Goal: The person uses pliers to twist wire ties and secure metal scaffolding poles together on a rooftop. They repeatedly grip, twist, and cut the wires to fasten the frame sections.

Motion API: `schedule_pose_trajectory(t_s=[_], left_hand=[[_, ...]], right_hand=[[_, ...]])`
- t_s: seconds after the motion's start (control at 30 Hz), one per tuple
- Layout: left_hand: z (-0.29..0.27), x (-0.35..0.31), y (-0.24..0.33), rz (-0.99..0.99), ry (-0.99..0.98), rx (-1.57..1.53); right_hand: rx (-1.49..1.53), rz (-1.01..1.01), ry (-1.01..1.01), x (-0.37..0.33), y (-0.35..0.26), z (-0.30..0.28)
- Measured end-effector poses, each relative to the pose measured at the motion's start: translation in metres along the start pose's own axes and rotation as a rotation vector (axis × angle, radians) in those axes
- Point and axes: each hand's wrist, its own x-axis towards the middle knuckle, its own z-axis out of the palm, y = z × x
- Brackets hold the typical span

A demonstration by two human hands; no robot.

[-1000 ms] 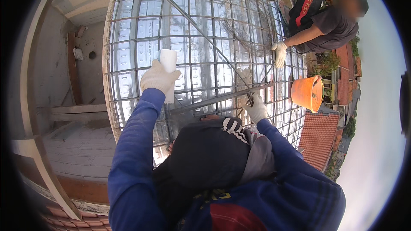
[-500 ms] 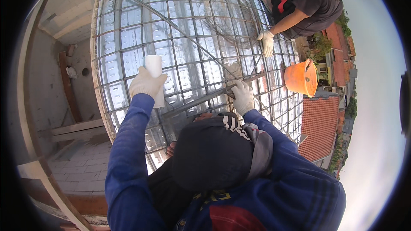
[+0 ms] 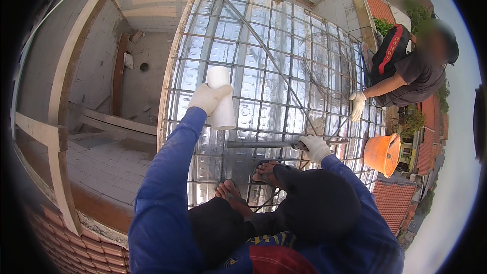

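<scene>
My left hand point(image 3: 209, 98), in a white knit glove, is closed around a short white plastic pipe point(image 3: 221, 114). The pipe stands slightly tilted above a grid of steel bars point(image 3: 264, 78) laid over shiny ribbed metal sheeting point(image 3: 213, 147). My right hand point(image 3: 315, 148), gloved too, is closed on a long dark metal bar point(image 3: 261, 144) lying crosswise over the grid. How its fingers wrap under the bar is partly hidden. At the right a co-worker point(image 3: 411, 73) crouches, one gloved hand point(image 3: 357, 105) low over the grid.
An orange bucket point(image 3: 381, 155) stands at the right side of the grid. Loops of thin wire point(image 3: 324, 66) lie farther up. At the left, past a wooden edge board point(image 3: 170, 71), the surface drops to a lower space with timber beams point(image 3: 114, 126). My sandalled feet point(image 3: 231, 191) rest on the grid.
My view has shifted, so the scene sits farther right and my feet now show. The dark bar went from slanted to nearly level in view. Both hands keep their hold.
</scene>
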Motion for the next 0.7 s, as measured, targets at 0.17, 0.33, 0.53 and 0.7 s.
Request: schedule_pose_trajectory(t_s=[0.17,0.33,0.53,0.7], left_hand=[[-0.095,-0.052,-0.035,0.004,0.109,-1.035],[-0.103,-0.119,-0.115,-0.068,0.335,-1.227],[-0.028,-0.141,-0.162,-0.062,0.396,-0.800],[-0.017,-0.146,-0.161,-0.165,0.483,-0.440]], right_hand=[[0.212,-0.097,0.197,-0.022,0.003,-0.009],[0.400,0.161,0.128,-0.007,-0.028,-0.050],[0.536,0.241,0.080,0.132,-0.088,-0.093],[0.402,0.179,0.361,0.207,-0.132,-0.124]])
